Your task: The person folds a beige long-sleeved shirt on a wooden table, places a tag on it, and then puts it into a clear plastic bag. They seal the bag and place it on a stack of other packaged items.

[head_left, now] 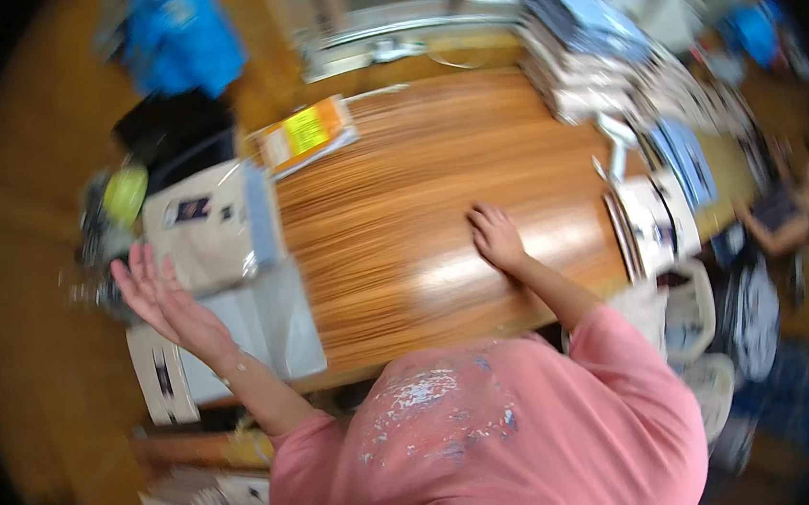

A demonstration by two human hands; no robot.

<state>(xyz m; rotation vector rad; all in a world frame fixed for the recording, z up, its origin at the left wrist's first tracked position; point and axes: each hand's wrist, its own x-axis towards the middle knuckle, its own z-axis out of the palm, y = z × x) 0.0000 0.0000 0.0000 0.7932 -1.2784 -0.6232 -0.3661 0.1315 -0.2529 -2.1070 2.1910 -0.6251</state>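
Observation:
My left hand [166, 302] is raised at the table's left end, palm up, with its fingers spread and nothing in it. Just beyond it lies a beige folded garment in a clear plastic bag [211, 236]. Under and beside my left forearm are flat, pale plastic bags [288, 325] and a beige folded piece with a dark label [157, 366]. My right hand [497, 238] rests on the wooden table [391, 206], fingers stretched out on its surface and holding nothing.
An orange book with a yellow patch [307, 131] lies at the far left. Stacked bagged garments [584, 54] stand at the far right, near a white handheld object [618, 142] and a folded pile [657, 221]. A chair [689, 309] and another person [781, 215] are further right.

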